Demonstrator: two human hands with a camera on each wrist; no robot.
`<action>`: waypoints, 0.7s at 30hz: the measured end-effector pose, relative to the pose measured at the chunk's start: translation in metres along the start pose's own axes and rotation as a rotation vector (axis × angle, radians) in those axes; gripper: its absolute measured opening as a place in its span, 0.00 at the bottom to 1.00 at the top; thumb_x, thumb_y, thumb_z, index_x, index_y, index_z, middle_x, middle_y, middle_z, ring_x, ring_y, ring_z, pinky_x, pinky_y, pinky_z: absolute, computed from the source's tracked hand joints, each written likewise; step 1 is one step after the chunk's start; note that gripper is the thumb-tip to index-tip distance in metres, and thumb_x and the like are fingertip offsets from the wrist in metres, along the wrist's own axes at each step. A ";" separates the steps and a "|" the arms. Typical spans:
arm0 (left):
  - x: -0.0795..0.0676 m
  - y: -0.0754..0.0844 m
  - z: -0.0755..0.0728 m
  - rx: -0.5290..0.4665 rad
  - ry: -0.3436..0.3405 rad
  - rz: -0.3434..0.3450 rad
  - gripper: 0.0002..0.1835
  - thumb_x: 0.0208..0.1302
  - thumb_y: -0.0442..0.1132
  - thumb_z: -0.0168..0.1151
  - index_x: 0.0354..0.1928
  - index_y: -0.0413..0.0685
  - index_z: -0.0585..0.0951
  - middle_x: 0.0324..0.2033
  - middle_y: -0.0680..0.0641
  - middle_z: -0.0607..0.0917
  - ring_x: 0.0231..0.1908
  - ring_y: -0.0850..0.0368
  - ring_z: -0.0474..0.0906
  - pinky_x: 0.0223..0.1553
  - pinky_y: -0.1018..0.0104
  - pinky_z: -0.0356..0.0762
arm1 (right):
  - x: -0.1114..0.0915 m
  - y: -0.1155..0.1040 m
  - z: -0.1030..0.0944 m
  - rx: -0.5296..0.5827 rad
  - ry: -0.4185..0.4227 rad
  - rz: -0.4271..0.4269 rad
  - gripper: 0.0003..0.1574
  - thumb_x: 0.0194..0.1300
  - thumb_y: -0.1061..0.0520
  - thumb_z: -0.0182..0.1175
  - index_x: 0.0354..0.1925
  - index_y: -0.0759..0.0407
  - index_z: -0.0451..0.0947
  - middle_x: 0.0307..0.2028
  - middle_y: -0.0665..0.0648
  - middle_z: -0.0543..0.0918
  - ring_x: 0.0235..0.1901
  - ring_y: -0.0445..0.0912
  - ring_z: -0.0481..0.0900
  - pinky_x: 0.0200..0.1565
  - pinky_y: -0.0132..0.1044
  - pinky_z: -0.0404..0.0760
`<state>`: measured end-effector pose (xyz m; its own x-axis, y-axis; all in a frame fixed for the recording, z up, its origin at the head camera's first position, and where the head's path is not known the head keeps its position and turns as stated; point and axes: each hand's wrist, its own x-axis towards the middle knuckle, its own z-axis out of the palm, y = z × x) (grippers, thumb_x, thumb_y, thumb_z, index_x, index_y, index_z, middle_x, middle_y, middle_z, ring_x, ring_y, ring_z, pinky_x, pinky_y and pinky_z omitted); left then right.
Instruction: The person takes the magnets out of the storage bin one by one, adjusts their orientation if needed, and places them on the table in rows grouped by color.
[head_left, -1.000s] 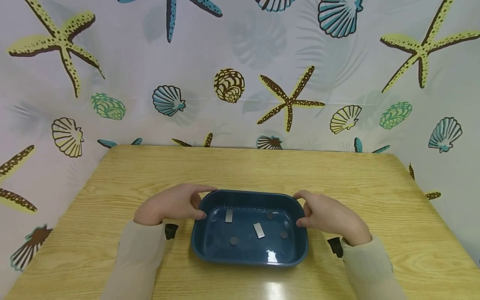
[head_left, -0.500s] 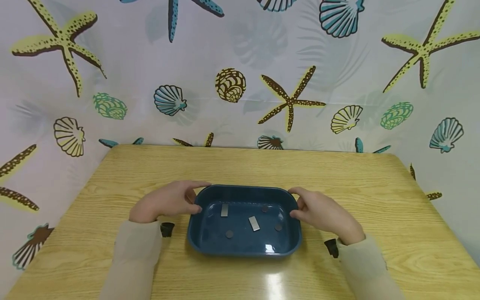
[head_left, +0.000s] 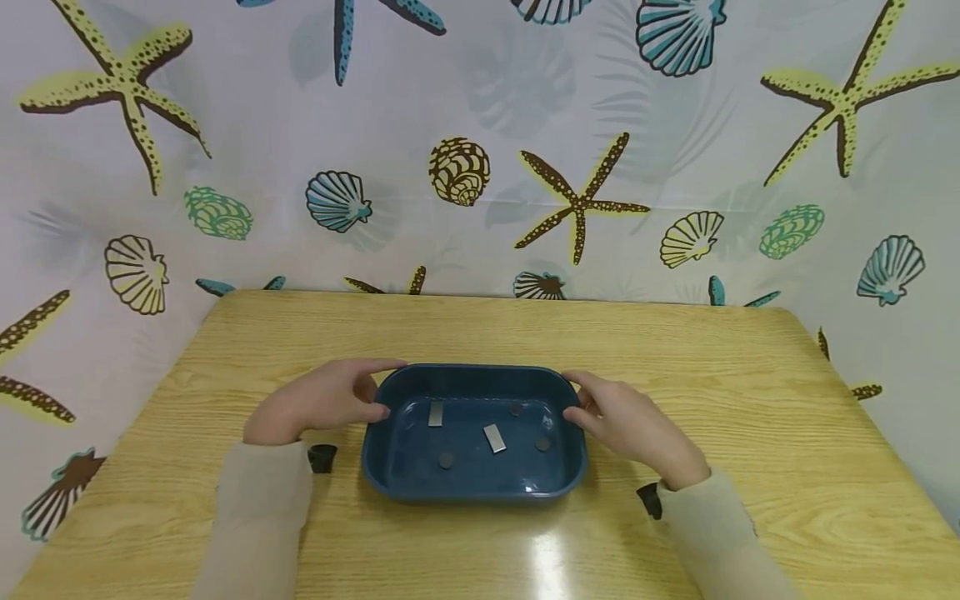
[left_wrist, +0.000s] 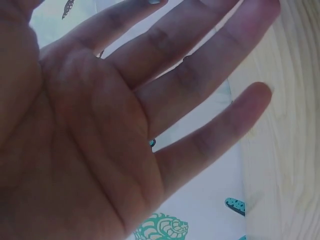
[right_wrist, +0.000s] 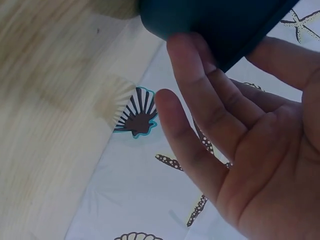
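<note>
A dark blue rectangular tray (head_left: pixel 476 495) with rounded corners stands between both hands on the wooden table. My left hand (head_left: pixel 322 398) grips its left end, thumb over the rim and index finger along the far corner. My right hand (head_left: pixel 630 423) holds the right end, thumb at the inside of the rim; the right wrist view shows its fingers against the tray's outer wall (right_wrist: pixel 200 20). Inside lie two silvery rectangular pieces, one left (head_left: pixel 436 414) and one near the middle (head_left: pixel 495 439), and several small dull discs (head_left: pixel 446 461). The left wrist view shows palm and spread fingers, but no tray.
Pale wooden table (head_left: pixel 480 550) surrounds the tray. Behind it and at the sides hangs a white cloth (head_left: pixel 405 100) printed with starfish and shells. Black wrist-worn pieces (head_left: pixel 322 458) stick out beside both beige sleeves (head_left: pixel 255 517).
Both hands have carried or slid the tray leftward and a little farther from the person. Pieces inside keep about the same places within it.
</note>
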<state>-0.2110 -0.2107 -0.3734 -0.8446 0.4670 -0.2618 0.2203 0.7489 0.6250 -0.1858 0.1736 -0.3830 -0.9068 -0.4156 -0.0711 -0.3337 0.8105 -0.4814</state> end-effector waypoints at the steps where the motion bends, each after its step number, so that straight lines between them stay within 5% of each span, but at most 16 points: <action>1: 0.000 -0.001 -0.001 0.001 0.000 0.002 0.37 0.67 0.37 0.66 0.77 0.44 0.66 0.34 0.47 0.84 0.32 0.57 0.75 0.35 0.63 0.74 | 0.001 0.000 0.001 0.001 0.003 -0.004 0.33 0.75 0.54 0.60 0.73 0.62 0.68 0.37 0.52 0.84 0.30 0.40 0.76 0.37 0.36 0.76; 21: -0.007 -0.013 -0.007 0.008 0.013 -0.033 0.39 0.68 0.39 0.66 0.78 0.43 0.63 0.40 0.44 0.85 0.36 0.56 0.77 0.37 0.62 0.75 | 0.008 -0.008 0.018 -0.035 0.093 0.016 0.31 0.77 0.51 0.57 0.73 0.59 0.69 0.46 0.58 0.88 0.38 0.44 0.84 0.42 0.41 0.83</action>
<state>-0.2112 -0.2268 -0.3744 -0.8576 0.4359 -0.2730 0.1958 0.7675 0.6104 -0.1859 0.1558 -0.3956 -0.9315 -0.3638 0.0034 -0.3263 0.8313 -0.4499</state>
